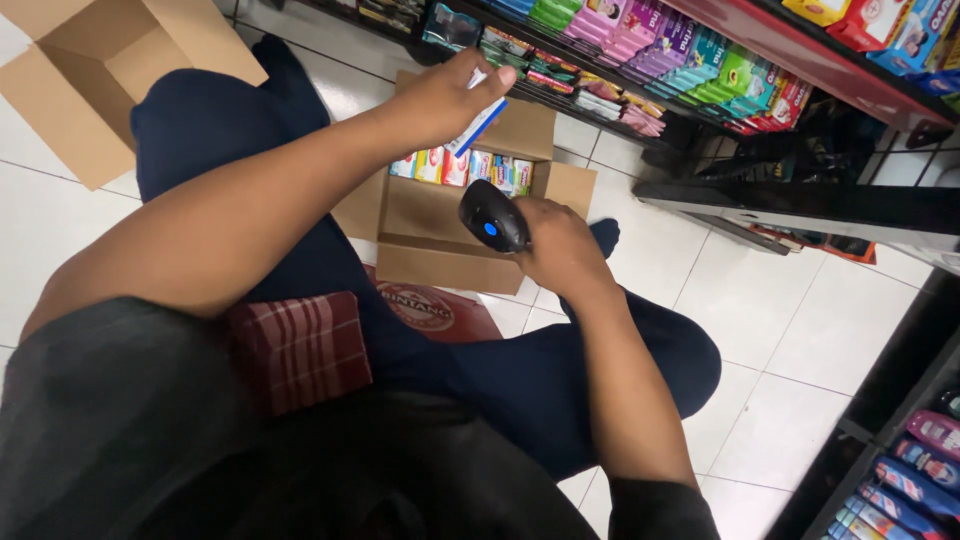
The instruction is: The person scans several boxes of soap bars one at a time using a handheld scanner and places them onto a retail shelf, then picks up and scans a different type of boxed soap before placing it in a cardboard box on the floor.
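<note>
With the right hand (562, 245) clamped on a black scanner (492, 215) and the left hand (445, 98) gripping one small box (478, 125) above the open carton (450, 225), a row of boxes (462, 168) remains inside.

The handheld scanner (492, 215) in the right hand (560, 245) is black plastic, smooth with a soft sheen. The small packet (477, 122) in the left hand (445, 98) looks like glossy printed card or film. The open box (440, 240) on the floor (760, 300) is matt brown corrugated cardboard, as is the second box (95, 60). The floor is glazed white tile, shiny. A red checked cloth (300, 345) looks woven and matt.
</note>
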